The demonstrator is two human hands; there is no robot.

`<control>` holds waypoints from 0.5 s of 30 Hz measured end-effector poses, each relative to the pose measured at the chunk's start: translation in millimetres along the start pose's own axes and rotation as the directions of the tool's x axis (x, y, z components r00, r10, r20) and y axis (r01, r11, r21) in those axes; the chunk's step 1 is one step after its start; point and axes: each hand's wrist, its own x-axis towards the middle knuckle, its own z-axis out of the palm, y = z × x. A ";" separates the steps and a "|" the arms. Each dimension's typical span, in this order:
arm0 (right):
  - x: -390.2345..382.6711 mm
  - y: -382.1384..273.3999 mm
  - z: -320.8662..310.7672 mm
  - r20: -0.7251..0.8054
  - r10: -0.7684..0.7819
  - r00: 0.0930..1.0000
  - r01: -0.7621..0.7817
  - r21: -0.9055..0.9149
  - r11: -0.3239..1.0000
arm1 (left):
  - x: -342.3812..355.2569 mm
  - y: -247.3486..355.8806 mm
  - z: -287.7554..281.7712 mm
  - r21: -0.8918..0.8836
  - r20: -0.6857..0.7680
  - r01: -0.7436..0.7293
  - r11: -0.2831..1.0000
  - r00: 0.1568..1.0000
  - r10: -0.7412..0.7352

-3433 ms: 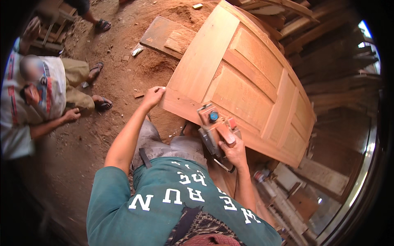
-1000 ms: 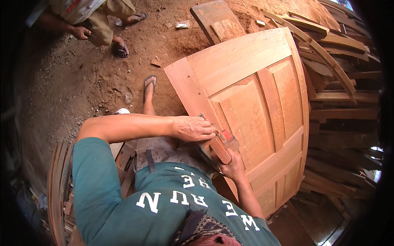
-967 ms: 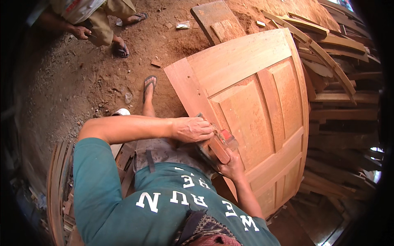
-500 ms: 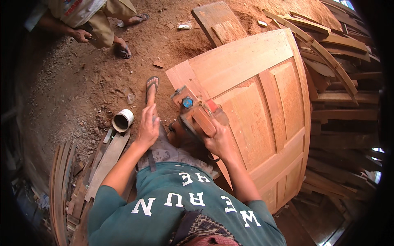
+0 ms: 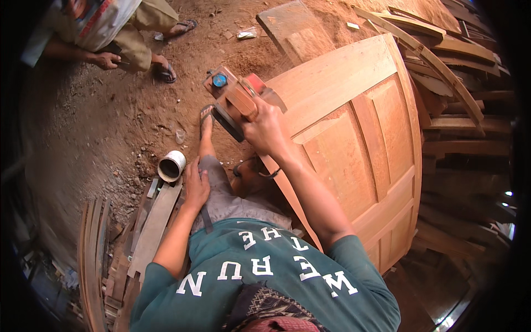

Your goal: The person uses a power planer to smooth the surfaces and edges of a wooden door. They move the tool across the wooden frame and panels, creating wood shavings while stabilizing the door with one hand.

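My right hand (image 5: pixel 264 127) is wrapped round the handle of an electric planer (image 5: pixel 231 100), which has a blue knob and a dark base. The tool is tilted over the left end of a panelled wooden door (image 5: pixel 332 72); whether it touches the wood I cannot tell. Sawdust lies in the door's recessed panels. On my left thigh, near the knee, rests my left hand (image 5: pixel 196 185), empty, its fingers stretched out.
A white can (image 5: pixel 172 164) lies on the ground beside my left leg, above wood strips (image 5: pixel 152 227). Boards are stacked (image 5: pixel 459 122) on the right. At the upper left stands another person (image 5: pixel 119 33) in sandals. A flat board (image 5: pixel 293 27) lies beyond the door.
My right hand has carried the planer left and away from me, off the spot near the door's corner. My left hand has come down from the air onto my thigh.
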 end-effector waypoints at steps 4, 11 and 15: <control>21.2 -7.7 1.2 -0.093 0.010 0.996 -0.010 -0.008 1.000 | 24.0 12.3 -21.7 -0.012 0.046 -0.027 1.000 0.999 0.027; -31.6 -13.3 -54.6 -0.404 0.283 0.870 -0.102 0.413 0.905 | 136.1 -43.7 -72.8 0.105 0.353 0.084 0.991 0.928 -0.116; -45.9 -8.4 -49.1 -0.506 0.508 0.697 -0.238 0.505 0.830 | 247.8 -72.9 -115.0 0.158 0.422 -0.116 0.981 0.906 0.039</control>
